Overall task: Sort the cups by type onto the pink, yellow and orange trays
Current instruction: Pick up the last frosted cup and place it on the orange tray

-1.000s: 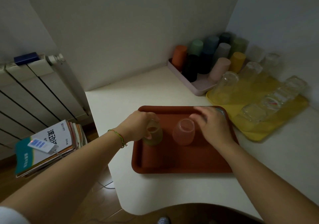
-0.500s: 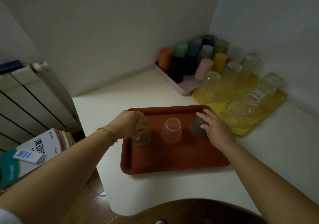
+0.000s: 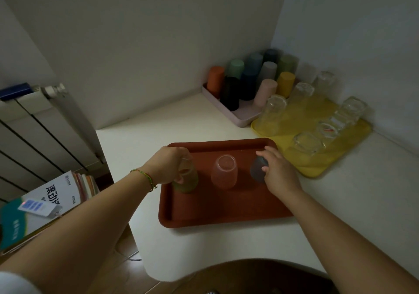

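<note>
My left hand (image 3: 167, 166) has its grip curled round the greenish tinted cup (image 3: 188, 183) at the left of the orange tray (image 3: 226, 217). My right hand (image 3: 277, 173) pinches the grey tinted cup (image 3: 257, 171) at its right, and a pink tinted cup (image 3: 224, 174) stands between them. I judge I hold both low to line them up here, since opaque cups fill the pink tray (image 3: 240, 118) at upper right and clear glasses the yellow tray (image 3: 317, 169) beside it on the bench (image 3: 158, 139).

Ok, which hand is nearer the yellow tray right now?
Right. The right hand holds the grey cup just left of the yellow tray; the left hand grips the green cup farther left, beyond the pink cup.
</note>
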